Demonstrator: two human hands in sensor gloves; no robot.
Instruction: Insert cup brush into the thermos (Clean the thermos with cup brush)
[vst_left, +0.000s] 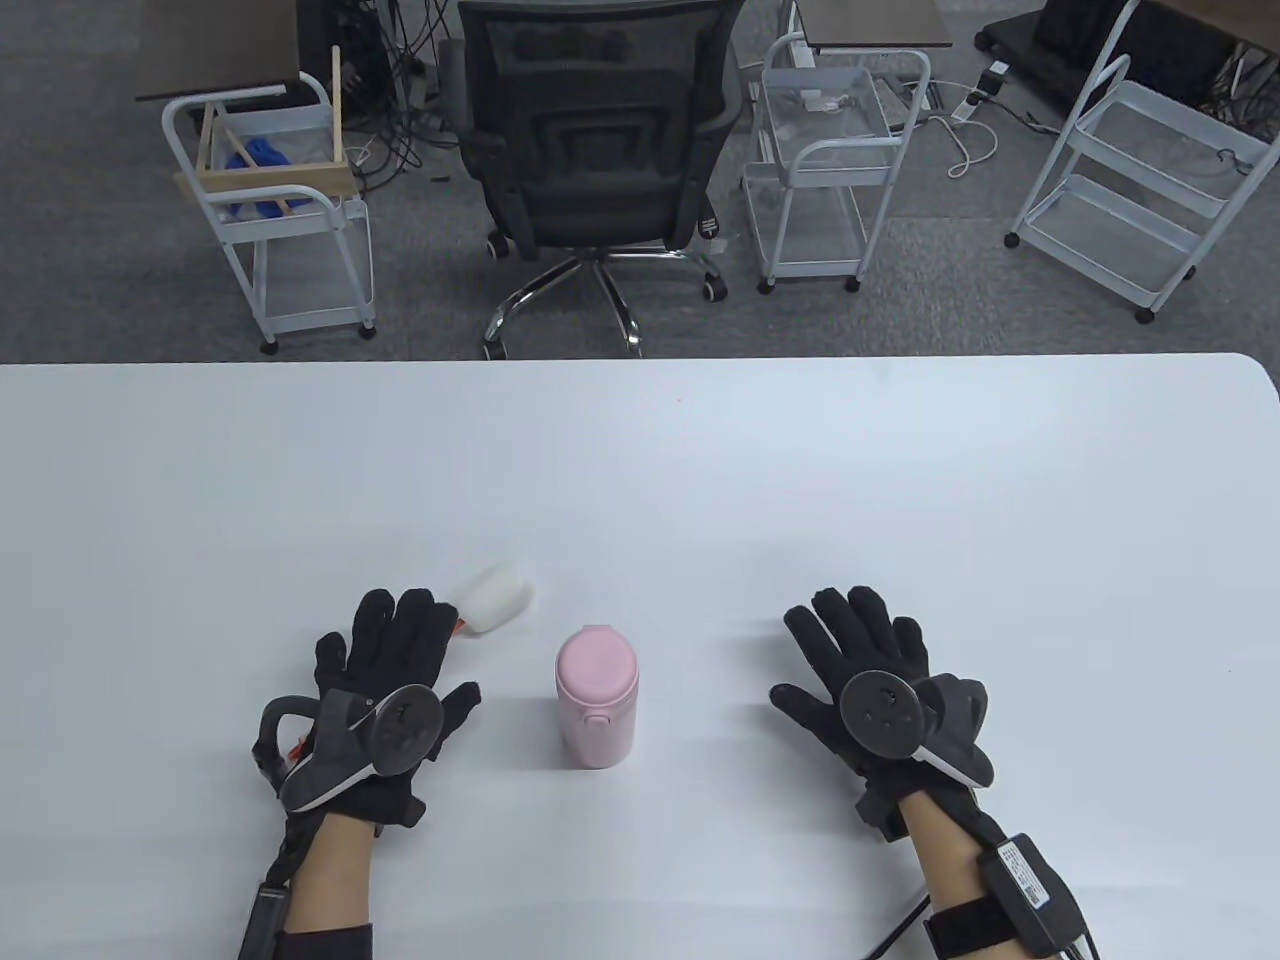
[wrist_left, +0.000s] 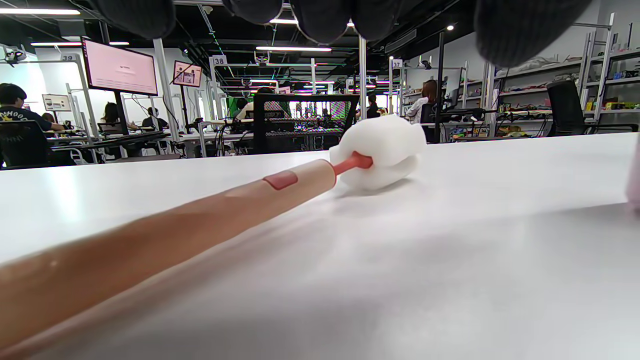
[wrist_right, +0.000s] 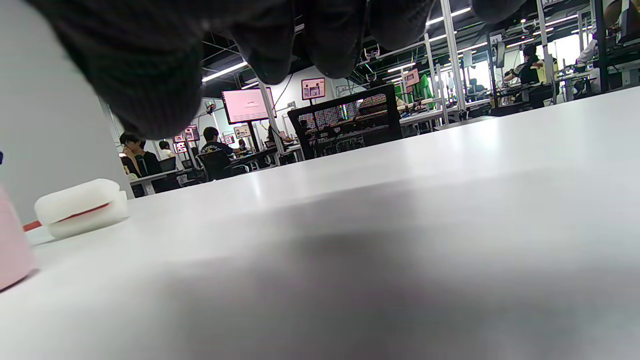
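A pink thermos (vst_left: 597, 700) stands upright at the table's middle front with its lid on. The cup brush lies flat on the table to its left; its white sponge head (vst_left: 495, 598) pokes out past my left hand's fingertips. My left hand (vst_left: 400, 650) lies spread, palm down, over the brush handle, which is hidden in the table view. The left wrist view shows the tan handle (wrist_left: 200, 210) and sponge (wrist_left: 382, 150) lying on the table below my fingers, which are not curled around it. My right hand (vst_left: 850, 650) lies spread and empty, to the right of the thermos.
The white table (vst_left: 900, 480) stretches bare beyond the hands. Behind its far edge stand a black office chair (vst_left: 595, 150) and white wire carts (vst_left: 290, 200). The right wrist view shows the sponge (wrist_right: 80, 207) and the thermos edge (wrist_right: 12, 250) at far left.
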